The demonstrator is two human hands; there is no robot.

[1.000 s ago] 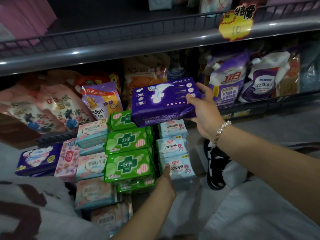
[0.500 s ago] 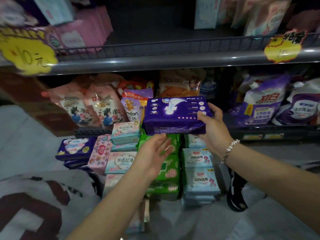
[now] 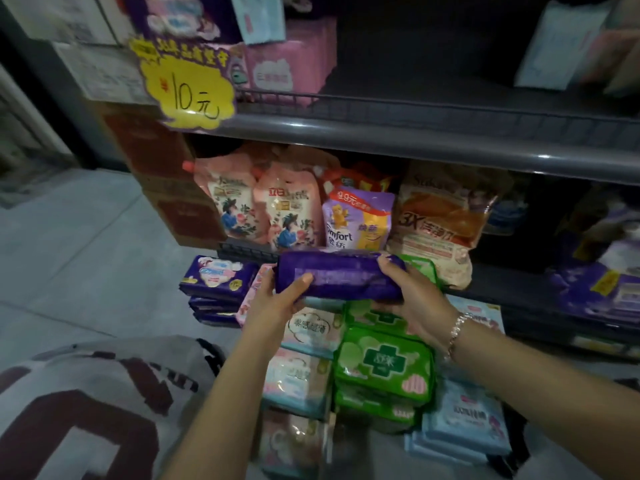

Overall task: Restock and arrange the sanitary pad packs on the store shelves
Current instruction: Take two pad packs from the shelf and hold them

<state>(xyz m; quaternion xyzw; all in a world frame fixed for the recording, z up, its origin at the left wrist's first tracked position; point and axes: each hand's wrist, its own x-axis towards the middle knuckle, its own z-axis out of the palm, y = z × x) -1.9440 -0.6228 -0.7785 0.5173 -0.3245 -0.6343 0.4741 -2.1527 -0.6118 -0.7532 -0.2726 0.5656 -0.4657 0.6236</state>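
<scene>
A grey garment with dark red print (image 3: 79,410) is seen at the near lower left. Two bare forearms are extended forward from the bottom edge; a beaded bracelet (image 3: 456,328) is worn on the right wrist. Beneath the arms, packs are stacked on the floor: pale blue packs (image 3: 465,422) at right, green packs (image 3: 384,363) in the middle, pink-and-blue packs (image 3: 299,379) to their left. A purple pad pack (image 3: 341,276) is held level above these stacks, its narrow edge turned toward the camera. Its left end is gripped by the left hand (image 3: 277,304), thumb laid across the near face; its right end is gripped by the right hand (image 3: 414,296), fingers curled over the top. Dark purple packs (image 3: 216,277) are piled on the floor further left. Behind the held pack, the lower shelf is filled with pink detergent pouches (image 3: 263,206), a purple Comfort pouch (image 3: 356,218) and an orange pouch (image 3: 440,216). Above, a grey shelf rail (image 3: 415,140) is fitted with a yellow price tag (image 3: 188,90) reading 10; pink packs (image 3: 291,62) are stood on the upper shelf behind it
</scene>
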